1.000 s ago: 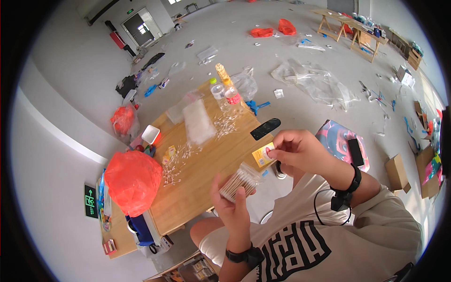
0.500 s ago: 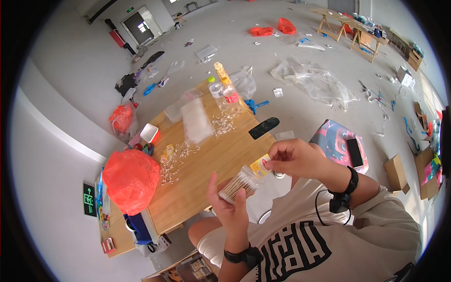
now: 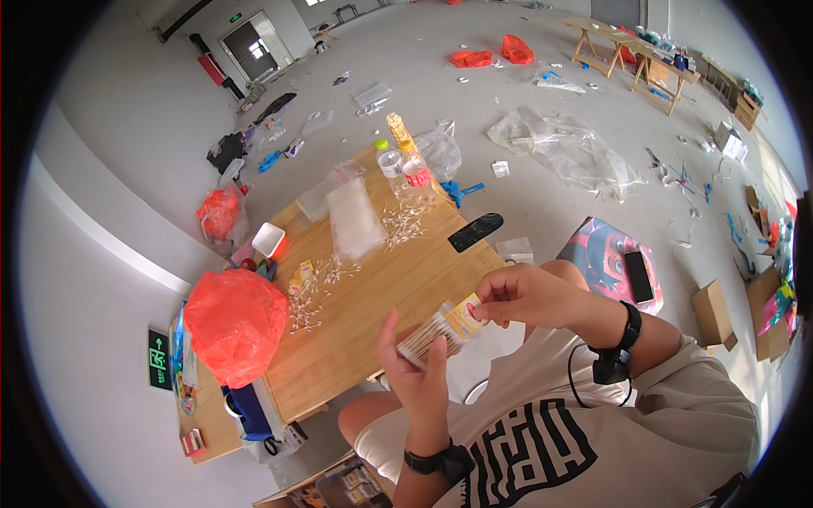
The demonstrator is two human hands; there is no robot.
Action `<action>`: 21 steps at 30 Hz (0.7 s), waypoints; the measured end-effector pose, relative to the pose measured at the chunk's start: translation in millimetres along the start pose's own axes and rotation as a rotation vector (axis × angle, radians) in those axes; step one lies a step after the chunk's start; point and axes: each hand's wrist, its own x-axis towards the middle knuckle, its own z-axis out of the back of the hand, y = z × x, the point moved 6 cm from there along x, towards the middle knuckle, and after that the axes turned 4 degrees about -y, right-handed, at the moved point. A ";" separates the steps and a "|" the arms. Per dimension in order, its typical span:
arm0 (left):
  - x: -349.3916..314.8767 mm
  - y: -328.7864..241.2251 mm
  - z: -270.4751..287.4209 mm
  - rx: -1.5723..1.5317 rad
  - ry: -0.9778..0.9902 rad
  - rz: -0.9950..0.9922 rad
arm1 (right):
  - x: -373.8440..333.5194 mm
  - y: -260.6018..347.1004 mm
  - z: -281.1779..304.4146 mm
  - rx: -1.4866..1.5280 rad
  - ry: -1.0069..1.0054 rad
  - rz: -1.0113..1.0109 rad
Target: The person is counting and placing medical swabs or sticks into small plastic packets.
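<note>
My left hand [image 3: 417, 379] is closed around a small clear pack of cotton swabs [image 3: 430, 342], its thumb across the front and the swabs lying side by side. Between the thumb and fingers of my right hand [image 3: 532, 296] is a yellow and white card [image 3: 463, 317]. The card overlaps the upper right end of the pack; whether it lies inside the plastic or on top, I cannot tell. Both hands are above my lap, at the near edge of the wooden table [image 3: 373, 305]. Loose cotton swabs [image 3: 403, 225] are scattered on the tabletop.
Two plastic bottles [image 3: 389, 162] stand at the table's far end, beside a clear bag [image 3: 354, 222]. A red plastic bag [image 3: 237, 326] bulges at the left edge, near a red and white tray [image 3: 269, 240]. A black phone-shaped object [image 3: 476, 231] lies at the right corner.
My right hand has moved slightly down with the yellow card, which now overlaps the swab pack more. My left hand has hardly moved and keeps its hold.
</note>
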 end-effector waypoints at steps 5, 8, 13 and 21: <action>0.4 1.5 2.6 0.029 0.007 0.006 | 4.8 -8.2 -2.6 -0.024 0.013 -0.001; 2.0 12.0 11.3 0.039 -0.019 -0.051 | 4.8 -11.4 -5.4 -0.012 0.029 -0.002; -2.3 3.2 7.1 -0.095 -0.070 0.141 | 3.9 -12.4 -8.7 -0.019 0.038 -0.051; -1.7 1.8 12.2 0.084 -0.092 0.006 | 7.3 -21.3 -11.4 -0.022 0.017 -0.031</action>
